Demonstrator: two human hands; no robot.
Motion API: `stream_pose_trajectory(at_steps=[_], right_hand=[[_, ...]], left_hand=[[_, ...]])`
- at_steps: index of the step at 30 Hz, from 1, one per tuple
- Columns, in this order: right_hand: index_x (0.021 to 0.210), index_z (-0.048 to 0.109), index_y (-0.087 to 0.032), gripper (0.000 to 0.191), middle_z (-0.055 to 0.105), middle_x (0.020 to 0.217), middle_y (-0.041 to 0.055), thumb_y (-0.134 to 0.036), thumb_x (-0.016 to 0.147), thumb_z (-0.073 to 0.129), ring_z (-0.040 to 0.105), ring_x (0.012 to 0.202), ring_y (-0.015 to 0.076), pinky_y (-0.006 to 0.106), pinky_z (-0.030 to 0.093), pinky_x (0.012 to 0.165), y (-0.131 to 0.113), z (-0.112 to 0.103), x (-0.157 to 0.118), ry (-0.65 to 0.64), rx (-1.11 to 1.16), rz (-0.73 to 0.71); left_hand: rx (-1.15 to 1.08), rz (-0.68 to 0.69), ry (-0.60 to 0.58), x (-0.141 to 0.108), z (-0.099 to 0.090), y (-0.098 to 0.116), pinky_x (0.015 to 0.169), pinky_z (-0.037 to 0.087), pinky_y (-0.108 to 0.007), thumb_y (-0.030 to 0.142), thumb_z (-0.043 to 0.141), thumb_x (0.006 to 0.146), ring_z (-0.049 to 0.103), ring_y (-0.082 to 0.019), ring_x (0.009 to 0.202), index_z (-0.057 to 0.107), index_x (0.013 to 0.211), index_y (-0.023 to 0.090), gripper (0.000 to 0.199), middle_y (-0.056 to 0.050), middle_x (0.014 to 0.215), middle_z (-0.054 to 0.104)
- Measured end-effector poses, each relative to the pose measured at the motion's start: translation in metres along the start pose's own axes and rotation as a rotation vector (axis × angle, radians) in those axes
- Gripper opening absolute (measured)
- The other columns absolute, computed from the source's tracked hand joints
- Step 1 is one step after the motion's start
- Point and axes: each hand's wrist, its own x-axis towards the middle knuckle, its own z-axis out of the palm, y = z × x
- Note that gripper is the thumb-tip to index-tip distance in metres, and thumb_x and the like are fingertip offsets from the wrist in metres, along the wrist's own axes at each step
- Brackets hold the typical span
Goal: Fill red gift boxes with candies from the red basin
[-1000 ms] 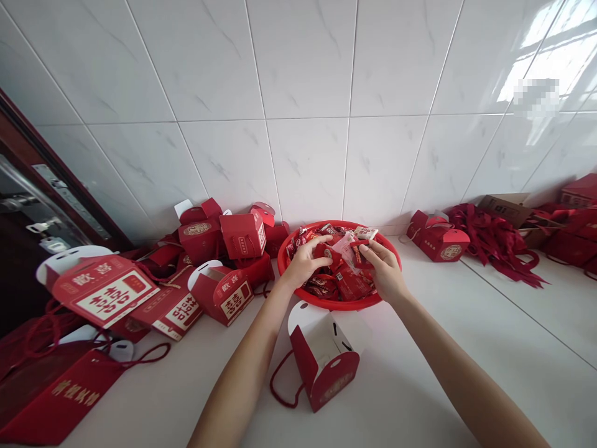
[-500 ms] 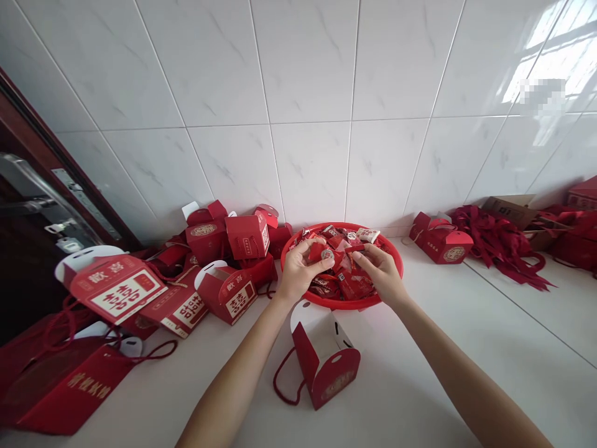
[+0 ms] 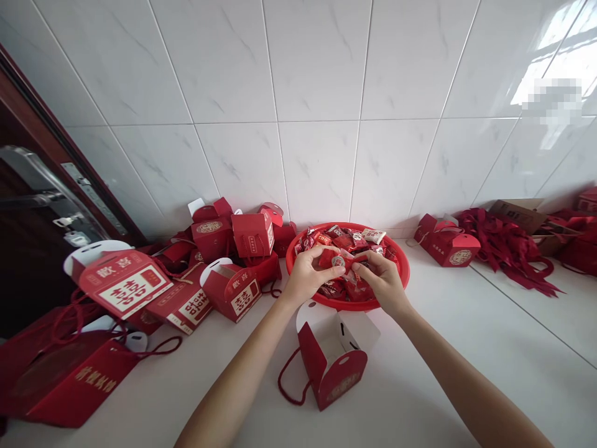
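A red plastic basket (image 3: 405,274) full of red-wrapped candies stands near the wall. Over it, my left hand (image 3: 310,272) pinches a red-wrapped candy (image 3: 337,261) with a round pale label. My right hand (image 3: 383,278) closes its thumb and fingers on the right end of that same candy. Just in front of the basket sits an open red gift box (image 3: 339,376) with a white inside and a dark red cord handle lying to its left. The inside bottom of the box is partly hidden.
Several red gift boxes (image 3: 236,289) are piled on the left by a dark door (image 3: 28,249). On the right are another red box (image 3: 448,241), dark red ribbons (image 3: 504,249) and a cardboard box (image 3: 517,214). A tiled wall (image 3: 317,168) runs behind.
My right hand has come closer to my left, and its fingers now meet the candy held there. The whole view has shifted slightly, moving things a little to the right.
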Motion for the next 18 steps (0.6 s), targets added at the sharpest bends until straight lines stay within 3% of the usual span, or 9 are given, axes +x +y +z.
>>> stream_pose_trajectory(at_steps=[4, 10, 18], right_hand=[[0.078, 0.069, -0.024, 0.021, 0.062, 0.064, -0.0009, -0.044, 0.084, 0.069, 0.050, 0.058, 0.0162, 0.030, 0.040, 0.055, 0.0004, -0.0003, -0.0003, 0.034, -0.056, -0.013], [0.094, 0.072, -0.025, 0.024, 0.068, 0.076, 0.0011, -0.045, 0.080, 0.073, 0.055, 0.062, 0.0170, 0.031, 0.043, 0.058, -0.0028, -0.0008, 0.0004, -0.048, -0.022, -0.031], [0.077, 0.068, -0.023, 0.032, 0.063, 0.062, -0.0004, -0.054, 0.077, 0.076, 0.048, 0.053, 0.0149, 0.029, 0.036, 0.050, 0.0022, -0.0011, 0.0014, -0.006, -0.071, -0.034]], left_hand=[[0.026, -0.001, -0.041, 0.0003, -0.0052, 0.0010, 0.088, 0.058, -0.038, 0.037, 0.083, 0.074, 0.072, -0.027, 0.099, 0.076, 0.102, 0.019, 0.034, -0.006, 0.104, 0.077], [0.031, 0.005, -0.036, -0.0010, -0.0058, 0.0021, 0.086, 0.058, -0.039, 0.039, 0.078, 0.080, 0.072, -0.027, 0.098, 0.076, 0.104, 0.018, 0.032, -0.007, 0.106, 0.077], [0.059, 0.014, -0.051, -0.0026, -0.0013, 0.0016, 0.090, 0.057, -0.041, 0.040, 0.080, 0.077, 0.071, -0.028, 0.098, 0.079, 0.102, 0.018, 0.033, -0.007, 0.101, 0.078]])
